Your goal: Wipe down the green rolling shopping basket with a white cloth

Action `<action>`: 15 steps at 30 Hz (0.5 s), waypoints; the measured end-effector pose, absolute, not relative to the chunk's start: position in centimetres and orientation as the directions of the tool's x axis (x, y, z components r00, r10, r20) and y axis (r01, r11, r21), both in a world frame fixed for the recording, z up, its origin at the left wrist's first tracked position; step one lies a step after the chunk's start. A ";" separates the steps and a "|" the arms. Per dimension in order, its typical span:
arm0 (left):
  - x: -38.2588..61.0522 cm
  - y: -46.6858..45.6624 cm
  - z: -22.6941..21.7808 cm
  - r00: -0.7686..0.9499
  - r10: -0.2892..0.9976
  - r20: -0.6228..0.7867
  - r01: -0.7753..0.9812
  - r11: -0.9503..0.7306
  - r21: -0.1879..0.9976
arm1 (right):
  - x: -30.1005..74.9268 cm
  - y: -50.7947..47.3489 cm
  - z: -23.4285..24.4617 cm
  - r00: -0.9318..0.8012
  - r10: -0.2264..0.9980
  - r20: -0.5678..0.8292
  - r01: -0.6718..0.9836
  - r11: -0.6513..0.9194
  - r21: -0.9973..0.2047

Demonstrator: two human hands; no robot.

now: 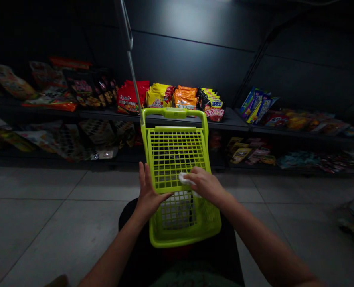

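Observation:
A yellow-green plastic shopping basket (177, 189) with grid walls stands tilted up in front of me, its lower end at my lap. My left hand (149, 195) grips the basket's left edge: the fingers stretch up along the outside, and the thumb lies across the middle bar. In my right hand (203, 183) a crumpled white cloth or tissue (184, 178) is pinched, pressed against the grid near the right side. A metal pull rod (134, 75) rises from the basket's upper left corner. The right hand hides part of the white piece.
Dark shelves (236, 119) run across the back. On them are red packets (131, 97), yellow packets (159, 95), orange packets (185, 97), black packets (212, 103) and blue snack bags (259, 104). Grey floor tiles (95, 223) lie below, and a dark round seat edge (125, 215) shows under me.

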State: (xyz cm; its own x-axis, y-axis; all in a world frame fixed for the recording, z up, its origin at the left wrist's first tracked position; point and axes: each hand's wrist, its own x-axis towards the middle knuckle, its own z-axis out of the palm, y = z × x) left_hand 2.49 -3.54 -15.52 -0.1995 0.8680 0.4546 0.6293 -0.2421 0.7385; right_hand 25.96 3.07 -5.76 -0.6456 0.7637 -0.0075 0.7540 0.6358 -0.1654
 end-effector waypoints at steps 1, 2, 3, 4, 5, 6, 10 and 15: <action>2.5 -3.6 -15.4 -0.198 0.868 0.456 0.629 -0.244 0.738 | 27.8 3.4 -5.6 -0.606 0.795 -0.028 0.788 0.595 -0.157; 2.6 -3.6 -15.4 -0.195 0.866 0.459 0.627 -0.250 0.738 | 29.3 3.6 -5.3 -0.564 0.824 -0.047 0.820 0.554 -0.142; 2.6 -3.6 -15.3 -0.192 0.865 0.463 0.625 -0.256 0.738 | 30.4 3.8 -5.1 -0.527 0.848 -0.064 0.847 0.517 -0.121; 2.6 -3.6 -15.3 -0.187 0.865 0.465 0.621 -0.263 0.738 | 30.9 4.0 -4.7 -0.500 0.863 -0.077 0.865 0.493 -0.093; 2.6 -3.6 -15.3 -0.181 0.868 0.463 0.618 -0.266 0.740 | 30.8 4.0 -4.4 -0.492 0.867 -0.081 0.870 0.488 -0.065; 2.5 -3.5 -15.4 -0.178 0.871 0.457 0.615 -0.264 0.743 | 30.1 4.0 -4.0 -0.508 0.859 -0.074 0.862 0.505 -0.049; 2.1 -2.9 -16.5 -0.185 0.866 0.464 0.619 -0.264 0.740 | 22.3 3.6 -3.2 -0.710 0.697 0.100 0.690 0.717 -0.097; 1.9 -2.7 -17.0 -0.203 0.858 0.472 0.640 -0.249 0.727 | 16.3 4.2 -4.6 -0.837 0.539 0.092 0.531 0.842 -0.099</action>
